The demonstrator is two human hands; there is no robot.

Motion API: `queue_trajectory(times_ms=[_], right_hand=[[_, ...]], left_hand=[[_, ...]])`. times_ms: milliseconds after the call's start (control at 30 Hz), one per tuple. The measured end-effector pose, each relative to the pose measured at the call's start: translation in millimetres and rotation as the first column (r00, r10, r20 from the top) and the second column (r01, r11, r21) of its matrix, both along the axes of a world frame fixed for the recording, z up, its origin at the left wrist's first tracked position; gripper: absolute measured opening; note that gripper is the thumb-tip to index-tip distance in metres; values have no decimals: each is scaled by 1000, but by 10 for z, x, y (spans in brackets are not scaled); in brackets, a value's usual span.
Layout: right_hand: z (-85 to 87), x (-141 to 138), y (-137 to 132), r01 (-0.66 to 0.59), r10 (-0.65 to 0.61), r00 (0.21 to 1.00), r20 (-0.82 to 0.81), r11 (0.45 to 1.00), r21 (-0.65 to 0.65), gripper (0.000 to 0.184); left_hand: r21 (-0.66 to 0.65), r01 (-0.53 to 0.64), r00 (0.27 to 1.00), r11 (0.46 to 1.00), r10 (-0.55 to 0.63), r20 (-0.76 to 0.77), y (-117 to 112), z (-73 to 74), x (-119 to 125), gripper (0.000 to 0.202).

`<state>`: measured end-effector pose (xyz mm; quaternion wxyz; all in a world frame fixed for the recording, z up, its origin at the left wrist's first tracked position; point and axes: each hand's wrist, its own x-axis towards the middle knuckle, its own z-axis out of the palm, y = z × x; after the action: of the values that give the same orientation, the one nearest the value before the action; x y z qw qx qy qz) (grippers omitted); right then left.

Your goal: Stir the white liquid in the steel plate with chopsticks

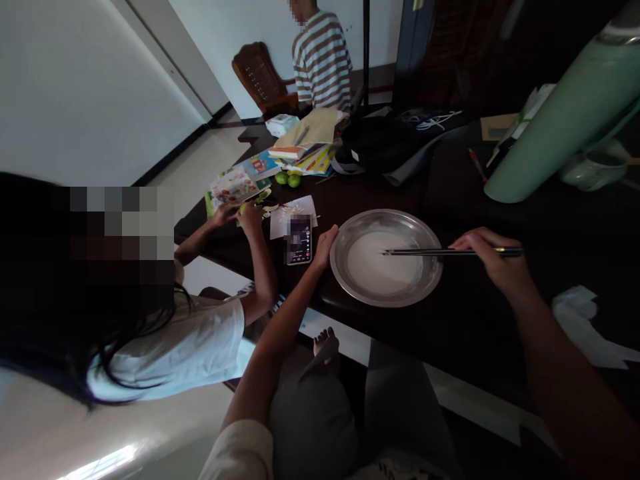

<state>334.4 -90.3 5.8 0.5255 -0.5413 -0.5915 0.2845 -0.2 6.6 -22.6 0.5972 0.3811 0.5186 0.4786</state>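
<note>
A wide round metal basin (pixel 343 283) stands on the dark table in front of me. Inside it lies a smooth, whitish liquid (pixel 370 270), perhaps a batter. My left hand (pixel 327 244) grips the basin's left rim. With its fingers wrapped round a pair of dark chopsticks (pixel 425 253), my right hand (pixel 493 257) hovers at the basin's right side. The chopsticks' tips point left and reach the whitish liquid near its middle. A lit phone (pixel 300 240) lies just left of my left hand.
At left, a seated person's hands (pixel 250 217) hold a green fruit near peelings. Limes (pixel 287 179), books (pixel 305 150) and a black bag (pixel 380 143) lie behind. A green flask (pixel 555 127) and glass mug (pixel 595 167) stand right, above crumpled tissue (pixel 585 320). Another person (pixel 323 60) is farther back.
</note>
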Motion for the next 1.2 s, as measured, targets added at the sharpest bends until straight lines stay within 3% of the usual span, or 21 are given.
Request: queue_trajectory(times_ms=[100, 233, 400, 467, 600, 800, 967, 1133, 1200], right_hand=[[-9, 23, 1, -45, 45, 998, -49, 999, 0, 49], [-24, -45, 10, -150, 150, 989, -5, 987, -50, 37], [-34, 51, 32, 14, -10, 997, -74, 998, 56, 42], [-35, 61, 29, -7, 14, 995, -97, 998, 64, 46], [-30, -3, 23, -116, 117, 993, -14, 993, 3, 36], [-32, 80, 29, -10, 17, 997, -71, 995, 101, 48], [-15, -7, 14, -157, 157, 987, -30, 988, 5, 41], [1, 39, 17, -1, 5, 999, -38, 996, 85, 46], [5, 47, 14, -11, 19, 997, -72, 994, 111, 51]], left_hand=[[-3, -10, 1000, 1000, 10, 10, 10, -7, 1, 52], [13, 17, 1000, 1000, -17, -9, 20, -5, -2, 54], [42, 38, 999, 998, -37, -29, 31, -8, -11, 54], [25, 25, 999, 999, -25, -37, 33, -6, -7, 54], [12, 5, 999, 1000, -4, -49, 27, 11, 11, 54], [9, 9, 999, 1000, -9, -49, 9, 40, 32, 53], [-12, -6, 999, 1000, 6, -44, 6, 36, 26, 52], [-15, -9, 999, 1000, 9, -32, 15, 23, 24, 50], [-14, -1, 999, 1000, 0, -45, 14, 31, 24, 50]])
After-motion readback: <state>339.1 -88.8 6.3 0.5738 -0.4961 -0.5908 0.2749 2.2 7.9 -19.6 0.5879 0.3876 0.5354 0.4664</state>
